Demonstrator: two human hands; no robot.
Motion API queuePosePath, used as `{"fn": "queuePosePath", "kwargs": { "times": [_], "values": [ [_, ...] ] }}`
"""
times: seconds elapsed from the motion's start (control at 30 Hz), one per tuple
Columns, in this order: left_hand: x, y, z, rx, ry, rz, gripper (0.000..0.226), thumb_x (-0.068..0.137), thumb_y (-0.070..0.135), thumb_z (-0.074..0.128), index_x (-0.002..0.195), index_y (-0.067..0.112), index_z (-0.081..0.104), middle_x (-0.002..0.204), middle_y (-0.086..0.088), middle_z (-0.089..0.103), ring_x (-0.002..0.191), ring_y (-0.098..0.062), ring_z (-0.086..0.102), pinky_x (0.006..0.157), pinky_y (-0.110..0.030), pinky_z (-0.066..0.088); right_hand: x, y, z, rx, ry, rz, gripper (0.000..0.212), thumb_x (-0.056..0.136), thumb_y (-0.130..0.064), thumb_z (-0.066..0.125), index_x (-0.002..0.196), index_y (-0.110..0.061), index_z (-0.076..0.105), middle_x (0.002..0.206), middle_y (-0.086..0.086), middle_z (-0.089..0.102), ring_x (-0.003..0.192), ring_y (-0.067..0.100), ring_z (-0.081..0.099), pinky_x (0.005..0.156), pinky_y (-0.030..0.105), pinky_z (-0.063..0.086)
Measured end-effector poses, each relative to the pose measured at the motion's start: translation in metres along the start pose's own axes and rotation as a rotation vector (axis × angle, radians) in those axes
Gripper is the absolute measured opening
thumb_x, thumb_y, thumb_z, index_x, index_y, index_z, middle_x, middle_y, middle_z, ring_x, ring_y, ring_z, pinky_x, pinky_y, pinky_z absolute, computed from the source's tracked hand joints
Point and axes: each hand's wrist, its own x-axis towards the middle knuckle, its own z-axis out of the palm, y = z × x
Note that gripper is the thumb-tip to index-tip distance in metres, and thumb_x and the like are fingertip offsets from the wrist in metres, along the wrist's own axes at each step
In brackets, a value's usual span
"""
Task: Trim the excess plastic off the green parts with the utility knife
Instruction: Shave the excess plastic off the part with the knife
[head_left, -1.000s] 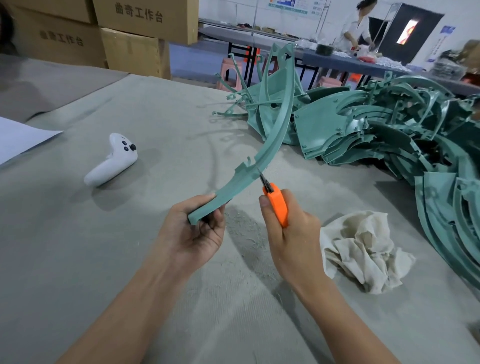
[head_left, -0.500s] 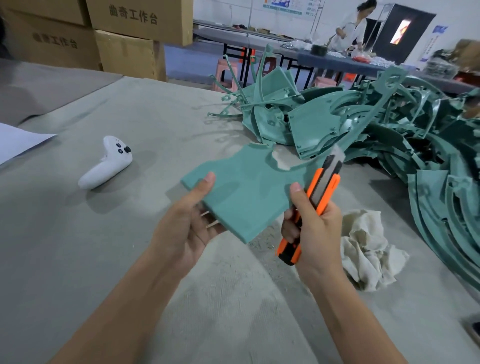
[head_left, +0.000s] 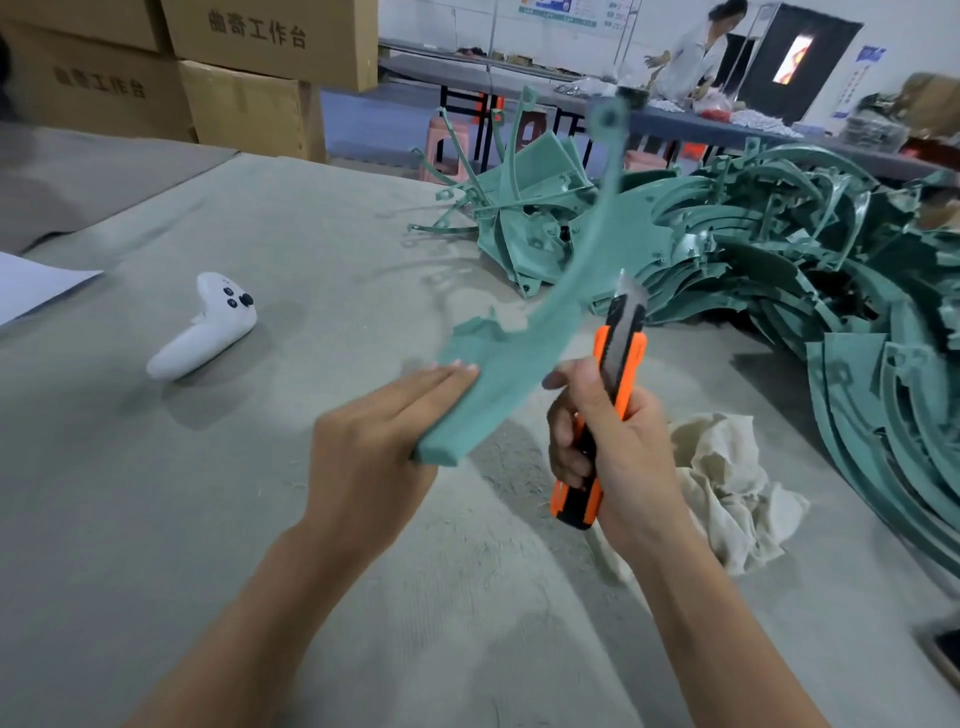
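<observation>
Holding what, the left hand (head_left: 374, 441)?

It is holding the near end of a green part (head_left: 509, 364), a long curved strip, up off the table (head_left: 260, 545). The fingers (head_left: 431, 382) are lying straight along its top face; the thumb is hiding beneath, so how it is lying I cannot tell. The strip is arcing up and away, with its far tip blurring against the room behind.

And the right hand (head_left: 618, 447)?

It is wrapping round the orange and black utility knife (head_left: 608, 405), just right of the part. The knife is standing nearly upright with its blade (head_left: 631, 291) sticking out at the top, close beside the strip's right edge. Whether the blade is touching the plastic I cannot tell. One fingertip of that hand is reaching toward the strip's edge.

What is lying around them?

A big pile of green parts (head_left: 779, 249) is spreading across the far right of the table. A crumpled pale rag (head_left: 727, 488) is sitting just right of the knife hand. A white controller (head_left: 208, 327) is resting well to the left, and a sheet of paper (head_left: 31, 286) is showing at the left edge. Cardboard boxes (head_left: 249, 67) are stacking up behind the table, and a person in white (head_left: 691, 57) is working at another bench far back.
</observation>
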Motion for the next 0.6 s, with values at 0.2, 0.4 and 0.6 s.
{"fn": "queuePosePath", "kwargs": {
  "times": [0.2, 0.4, 0.6],
  "values": [
    [0.001, -0.008, -0.003, 0.092, 0.133, -0.183, 0.053, 0.062, -0.022, 0.056, 0.106, 0.003, 0.073, 0.105, -0.010, 0.072, 0.097, -0.015, 0.059, 0.076, -0.015, 0.044, -0.001, 0.007, -0.009, -0.340, 0.048, -0.118, 0.041, 0.090, -0.058, 0.053, 0.077, -0.019, 0.059, 0.052, -0.010, 0.041, 0.042, 0.009, 0.033, 0.040, 0.023, 0.028],
    [0.002, -0.004, -0.003, 0.055, 0.111, -0.121, 0.050, 0.067, -0.014, 0.046, 0.108, 0.000, 0.071, 0.114, -0.004, 0.063, 0.104, -0.014, 0.059, 0.091, -0.005, 0.039, 0.004, 0.015, -0.003, -0.531, 0.023, -0.185, 0.032, 0.087, -0.060, 0.049, 0.076, -0.032, 0.056, 0.053, -0.013, 0.046, 0.047, 0.008, 0.039, 0.049, 0.033, 0.033],
    [0.001, 0.001, 0.002, 0.011, 0.131, -0.091, 0.041, 0.077, -0.005, 0.046, 0.110, 0.003, 0.069, 0.112, 0.001, 0.062, 0.099, -0.015, 0.061, 0.087, 0.000, 0.039, 0.008, 0.017, -0.002, -0.576, 0.041, -0.230, 0.032, 0.089, -0.059, 0.047, 0.078, -0.029, 0.053, 0.054, -0.011, 0.047, 0.047, 0.009, 0.040, 0.047, 0.038, 0.037]
  ]
}}
